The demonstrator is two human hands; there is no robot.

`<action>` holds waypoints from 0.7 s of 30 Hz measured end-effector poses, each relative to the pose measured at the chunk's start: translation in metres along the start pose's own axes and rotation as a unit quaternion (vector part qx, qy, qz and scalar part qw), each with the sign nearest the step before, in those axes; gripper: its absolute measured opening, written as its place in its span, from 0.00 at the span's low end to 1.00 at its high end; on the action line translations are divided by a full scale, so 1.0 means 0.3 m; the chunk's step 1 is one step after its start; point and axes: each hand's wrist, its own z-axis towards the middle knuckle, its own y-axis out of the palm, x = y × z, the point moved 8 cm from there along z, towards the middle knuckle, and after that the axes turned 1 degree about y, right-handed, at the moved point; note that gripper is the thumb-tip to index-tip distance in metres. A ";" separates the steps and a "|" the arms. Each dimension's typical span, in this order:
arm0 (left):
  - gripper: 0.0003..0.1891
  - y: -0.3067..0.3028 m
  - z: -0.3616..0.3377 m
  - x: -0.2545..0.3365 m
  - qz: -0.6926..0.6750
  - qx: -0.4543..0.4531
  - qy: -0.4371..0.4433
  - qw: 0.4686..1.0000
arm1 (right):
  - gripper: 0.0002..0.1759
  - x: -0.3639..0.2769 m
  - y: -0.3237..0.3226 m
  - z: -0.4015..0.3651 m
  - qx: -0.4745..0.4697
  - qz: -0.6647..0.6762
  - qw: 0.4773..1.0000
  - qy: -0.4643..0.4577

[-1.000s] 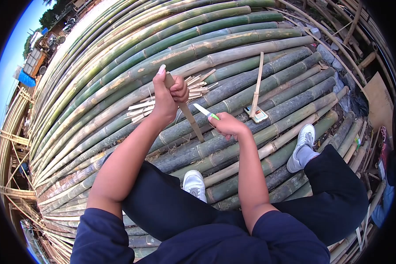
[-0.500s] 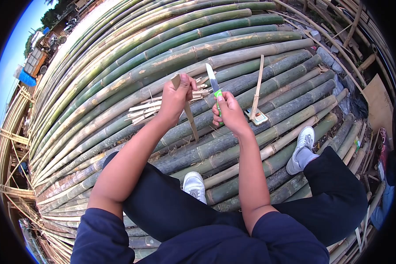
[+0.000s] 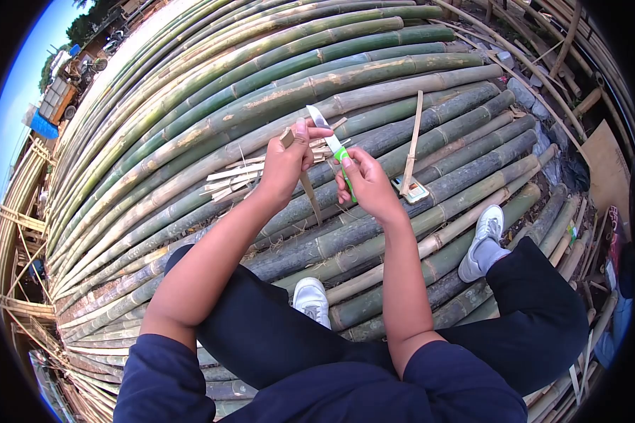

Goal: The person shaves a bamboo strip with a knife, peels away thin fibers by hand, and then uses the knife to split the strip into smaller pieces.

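A flat bamboo strip (image 3: pixel 309 195) is gripped in my left hand (image 3: pixel 285 164); its short upper end shows above the fist and its long end slants down to the poles. One finger of that hand reaches out to the knife blade. My right hand (image 3: pixel 365 180) is closed on the green handle of a knife (image 3: pixel 341 152), whose blade tilts up and to the left. Behind my left hand lies a pile of split bamboo pieces (image 3: pixel 234 176). Right of my right hand, a thin bamboo piece (image 3: pixel 414 137) rests against a phone-like object (image 3: pixel 418 190).
Long bamboo poles (image 3: pixel 261 106) lie side by side under everything. My white shoes (image 3: pixel 311 299) rest on them. A brown board (image 3: pixel 605 166) and dark plastic sit at the right. A cart (image 3: pixel 56 97) stands far off at the upper left.
The knife blade has tipped further left, towards my left hand. A finger of my left hand has stretched out to the blade, and the strip has shifted slightly right.
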 end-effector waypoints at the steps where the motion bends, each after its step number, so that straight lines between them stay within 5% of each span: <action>1: 0.28 -0.004 0.003 -0.008 0.011 -0.012 0.002 1.000 | 0.13 -0.007 0.004 -0.001 -0.007 -0.007 1.000 -0.007; 8: 0.29 -0.021 0.008 -0.007 0.021 -0.007 -0.004 1.000 | 0.13 -0.013 0.017 -0.009 -0.026 0.012 1.000 0.004; 11: 0.31 -0.035 0.009 0.013 -0.008 0.006 0.002 1.000 | 0.13 -0.055 -0.029 -0.008 0.024 -0.074 0.995 -0.056; 13: 0.31 -0.041 0.013 0.018 -0.032 0.009 0.008 0.999 | 0.15 -0.163 -0.104 -0.053 0.166 -0.215 0.944 -0.188; 15: 0.30 -0.050 0.016 0.020 -0.055 0.012 0.013 0.998 | 0.20 -0.332 -0.100 -0.143 0.191 -0.139 0.932 -0.276; 18: 0.31 -0.064 0.017 0.036 -0.056 0.015 0.030 0.998 | 0.27 -0.544 -0.009 -0.315 -0.135 0.108 0.898 -0.405; 21: 0.31 -0.069 0.014 0.047 -0.050 0.021 0.030 0.998 | 0.32 -0.707 0.081 -0.563 -0.262 0.226 0.803 -0.486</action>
